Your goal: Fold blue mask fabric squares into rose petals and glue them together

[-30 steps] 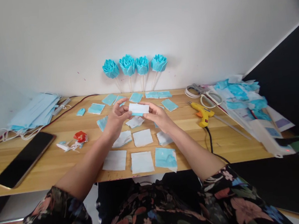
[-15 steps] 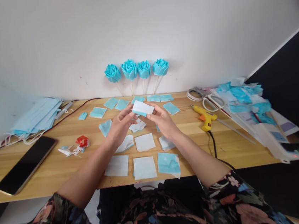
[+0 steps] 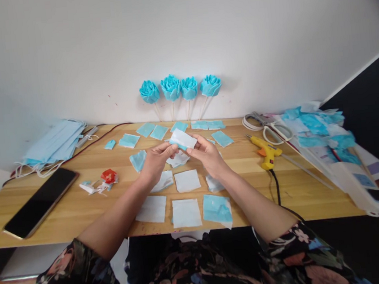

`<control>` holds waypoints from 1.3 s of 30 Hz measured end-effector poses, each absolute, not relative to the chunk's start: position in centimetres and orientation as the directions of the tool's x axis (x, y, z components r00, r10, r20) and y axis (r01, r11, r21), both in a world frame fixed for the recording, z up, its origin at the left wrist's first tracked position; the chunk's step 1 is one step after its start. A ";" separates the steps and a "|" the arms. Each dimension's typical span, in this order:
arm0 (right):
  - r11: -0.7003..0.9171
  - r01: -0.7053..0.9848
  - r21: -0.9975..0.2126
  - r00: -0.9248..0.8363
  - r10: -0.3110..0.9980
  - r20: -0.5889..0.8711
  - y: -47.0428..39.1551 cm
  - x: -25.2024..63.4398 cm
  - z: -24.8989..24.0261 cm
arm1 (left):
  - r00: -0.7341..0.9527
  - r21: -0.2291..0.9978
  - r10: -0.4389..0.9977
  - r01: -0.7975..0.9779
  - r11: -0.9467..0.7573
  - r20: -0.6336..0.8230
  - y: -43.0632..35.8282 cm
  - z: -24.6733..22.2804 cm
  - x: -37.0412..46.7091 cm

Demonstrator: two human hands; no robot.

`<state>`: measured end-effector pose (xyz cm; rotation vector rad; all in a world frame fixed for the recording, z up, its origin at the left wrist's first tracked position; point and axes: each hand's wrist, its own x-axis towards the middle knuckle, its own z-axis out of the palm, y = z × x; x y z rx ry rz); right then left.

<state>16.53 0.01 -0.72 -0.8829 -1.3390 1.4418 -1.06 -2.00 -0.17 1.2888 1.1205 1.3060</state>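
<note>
While it is raised above the worktop (image 3: 64, 209), a folded white-and-blue piece (image 3: 182, 139) is pinched between the fingers of the left hand (image 3: 157, 160) and right hand (image 3: 207, 154), seemingly to keep its fold pressed flat.

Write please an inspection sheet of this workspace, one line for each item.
Surface: long light wooden table, against a white wall.
Job's things: small folded white-and-blue fabric piece, held above the table; cut white and blue fabric squares lie below.
Clutter: stack of blue face masks, black phone, yellow glue gun, white-handled scissors, blue scrap pile.
Grippers: left hand and right hand pinch the piece with their fingers.
Cables: black cord from the glue gun.
Surroundings: four blue fabric roses on sticks.
</note>
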 end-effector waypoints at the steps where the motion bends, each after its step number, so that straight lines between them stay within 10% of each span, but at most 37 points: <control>1: 0.044 -0.158 -0.986 -0.296 0.951 0.090 0.0 16.5 -0.8 | 0.004 0.992 0.992 -0.028 -0.126 0.127 -2.0 -0.2 -1.1; 27: 0.102 -0.069 -0.992 -0.336 0.934 0.120 0.4 16.4 -1.8 | 0.075 0.908 0.997 -0.417 0.040 -0.009 -1.4 -0.7 -0.8; 39: 0.112 -0.077 -0.991 -0.345 0.929 0.132 0.3 16.4 -1.8 | 0.134 0.950 0.988 -0.291 0.115 -0.079 -1.6 -1.0 -0.5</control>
